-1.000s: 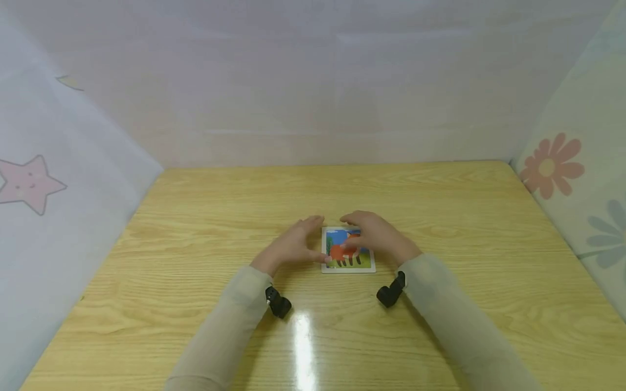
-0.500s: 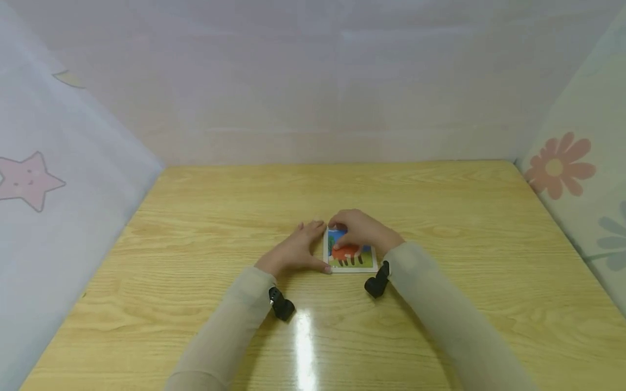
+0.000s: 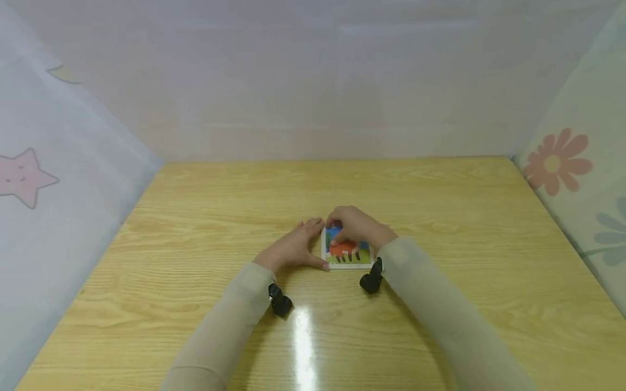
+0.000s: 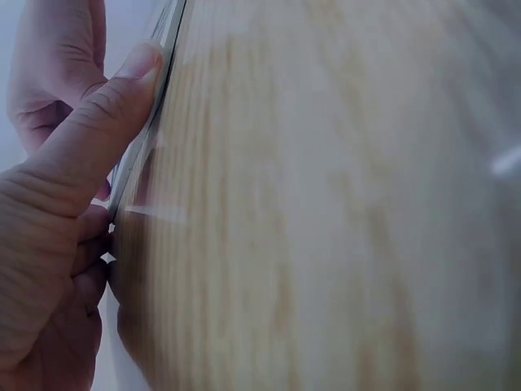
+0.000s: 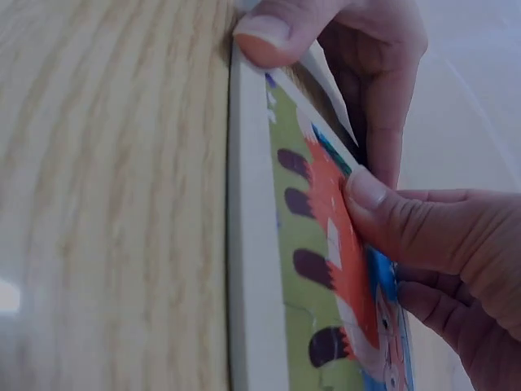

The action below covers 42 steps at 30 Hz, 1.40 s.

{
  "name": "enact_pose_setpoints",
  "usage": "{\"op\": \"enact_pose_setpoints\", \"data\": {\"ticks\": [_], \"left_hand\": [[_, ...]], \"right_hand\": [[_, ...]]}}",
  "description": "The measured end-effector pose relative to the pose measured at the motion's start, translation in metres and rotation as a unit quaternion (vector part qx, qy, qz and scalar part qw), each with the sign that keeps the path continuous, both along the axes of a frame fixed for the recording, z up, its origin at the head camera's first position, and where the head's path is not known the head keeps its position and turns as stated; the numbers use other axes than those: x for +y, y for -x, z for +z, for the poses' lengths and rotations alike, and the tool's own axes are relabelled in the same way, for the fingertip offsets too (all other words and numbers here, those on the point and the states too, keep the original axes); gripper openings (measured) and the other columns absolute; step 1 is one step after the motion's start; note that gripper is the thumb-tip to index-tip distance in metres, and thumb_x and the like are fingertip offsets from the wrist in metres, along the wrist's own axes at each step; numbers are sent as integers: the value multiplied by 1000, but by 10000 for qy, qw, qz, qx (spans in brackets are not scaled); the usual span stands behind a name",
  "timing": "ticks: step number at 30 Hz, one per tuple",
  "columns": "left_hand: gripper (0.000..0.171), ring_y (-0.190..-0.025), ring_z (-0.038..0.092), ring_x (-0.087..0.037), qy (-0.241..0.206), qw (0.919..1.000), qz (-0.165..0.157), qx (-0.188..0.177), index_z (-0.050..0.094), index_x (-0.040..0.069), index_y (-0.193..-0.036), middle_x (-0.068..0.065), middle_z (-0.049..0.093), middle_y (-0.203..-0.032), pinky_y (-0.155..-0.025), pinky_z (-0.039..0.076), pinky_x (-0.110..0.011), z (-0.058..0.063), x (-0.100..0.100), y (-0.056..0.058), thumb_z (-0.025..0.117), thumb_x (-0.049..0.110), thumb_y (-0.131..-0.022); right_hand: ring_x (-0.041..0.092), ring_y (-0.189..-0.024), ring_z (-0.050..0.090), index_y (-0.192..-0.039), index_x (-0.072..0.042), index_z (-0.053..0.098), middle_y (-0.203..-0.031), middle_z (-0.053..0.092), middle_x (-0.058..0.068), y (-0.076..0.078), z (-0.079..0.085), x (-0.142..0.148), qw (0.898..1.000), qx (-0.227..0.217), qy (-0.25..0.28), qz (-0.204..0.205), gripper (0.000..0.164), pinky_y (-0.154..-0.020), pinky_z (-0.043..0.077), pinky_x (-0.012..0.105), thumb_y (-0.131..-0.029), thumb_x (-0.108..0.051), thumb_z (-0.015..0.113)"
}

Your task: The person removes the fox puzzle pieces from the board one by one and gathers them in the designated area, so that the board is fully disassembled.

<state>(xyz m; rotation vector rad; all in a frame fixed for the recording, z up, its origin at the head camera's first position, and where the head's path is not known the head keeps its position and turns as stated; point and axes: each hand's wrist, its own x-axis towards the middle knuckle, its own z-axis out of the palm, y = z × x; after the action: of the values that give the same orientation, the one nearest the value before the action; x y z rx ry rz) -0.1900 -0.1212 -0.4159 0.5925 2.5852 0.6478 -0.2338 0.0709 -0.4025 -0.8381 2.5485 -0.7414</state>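
A small jigsaw puzzle (image 3: 348, 258) with an orange, dark-legged animal on blue and green lies on the table. In the right wrist view, seams run across the picture and a white border (image 5: 252, 244) frames it. My left hand (image 3: 295, 247) rests along the left side, thumb at the near corner, fingers reaching to the far corner. My right hand (image 3: 359, 225) arches over the top, its thumb on the picture and its bent fingers at the far edge, pinching there. That hand hides the picture's upper right. The left wrist view shows the left thumb (image 4: 102, 122) against the board's edge.
The wood-grain table (image 3: 220, 206) stretches around the puzzle, with a bright reflection in front. A pale cloth backdrop (image 3: 332, 81) stands behind, and printed side cloths carry a pink star (image 3: 24, 176) and a red flower (image 3: 555, 163).
My right hand has moved left and its fingers have bent down onto the puzzle's far left part. My left hand's thumb has come down to the near left corner.
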Motion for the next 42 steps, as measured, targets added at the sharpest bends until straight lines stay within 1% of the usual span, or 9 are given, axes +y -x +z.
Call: {"op": "enact_pose_setpoints", "data": {"ticks": [11, 13, 17, 19, 24, 26, 34, 38, 42], "left_hand": [[111, -141, 3, -37, -64, 9999, -110, 115, 16, 11, -149, -4, 8, -156, -114, 12, -48, 3, -3, 2, 77, 53, -66], [111, -141, 3, -37, -82, 9998, -123, 103, 16, 12, -149, -4, 8, -156, -114, 11, -48, 3, -3, 2, 77, 53, -66], [111, -141, 3, -35, -68, 9999, -124, 79, 16, 13, -149, -5, 8, -156, -114, 12, -48, 2, -2, 1, 77, 53, -66], [111, -141, 3, -34, -44, 9999, -121, 82, 16, 14, -149, -5, 8, -156, -114, 12, -48, 2, -1, 1, 77, 53, -66], [111, -142, 4, -33, 67, 9998, -141, 135, 15, 16, -150, -4, 9, -156, -114, 13, -47, 2, 2, 1, 76, 54, -66], [111, -142, 4, -33, 76, 9997, -164, 151, 15, 16, -150, -4, 9, -156, -114, 13, -47, 2, 3, 1, 76, 55, -66], [110, -142, 5, -33, 107, 9994, -240, 219, 16, 13, -149, -7, 10, -156, -114, 13, -47, 3, 3, 0, 76, 54, -66], [111, -142, 5, -31, 115, 9993, -275, 213, 16, 12, -149, -7, 9, -156, -115, 11, -46, 3, 4, 0, 75, 54, -67], [111, -142, 4, -32, 135, 9995, -254, 164, 15, 11, -149, -7, 8, -156, -115, 11, -46, 1, 3, 0, 75, 55, -67]], "right_hand": [[20, -102, 57, -110, -7, 65, -110, 62, 6, 4, 5, -13, 9981, -371, -189, -456, 40, -90, 49, 34, -73, -14, 79], [20, -101, 57, -110, -8, 64, -110, 61, 6, 4, 5, -13, 9969, -536, -177, -548, 40, -85, 52, 32, -73, -13, 79], [21, -96, 56, -108, -8, 62, -109, 58, 7, 4, 5, -13, 9933, -922, -89, -692, 38, -67, 56, 29, -74, -9, 78], [21, -94, 56, -107, -8, 60, -108, 57, 8, 4, 5, -12, 9923, -1024, -78, -696, 37, -65, 56, 29, -74, -7, 77], [20, -97, 54, -106, -9, 59, -109, 57, 6, 6, 6, -11, 9935, -952, -250, -569, 37, -83, 50, 33, -74, -9, 78], [20, -98, 54, -107, -10, 59, -111, 57, 6, 6, 7, -11, 9931, -978, -297, -572, 37, -87, 49, 35, -74, -9, 78], [21, -99, 53, -109, -9, 56, -114, 54, 7, 6, 7, -10, 9929, -1048, -306, -475, 38, -86, 49, 35, -76, -10, 76], [22, -103, 52, -111, -8, 55, -118, 53, 7, 6, 5, -8, 9923, -1127, -251, -456, 40, -90, 48, 36, -77, -10, 76], [23, -108, 51, -112, -7, 55, -119, 53, 7, 7, 1, -7, 9936, -1044, -229, -361, 41, -94, 45, 37, -77, -11, 76]]}}
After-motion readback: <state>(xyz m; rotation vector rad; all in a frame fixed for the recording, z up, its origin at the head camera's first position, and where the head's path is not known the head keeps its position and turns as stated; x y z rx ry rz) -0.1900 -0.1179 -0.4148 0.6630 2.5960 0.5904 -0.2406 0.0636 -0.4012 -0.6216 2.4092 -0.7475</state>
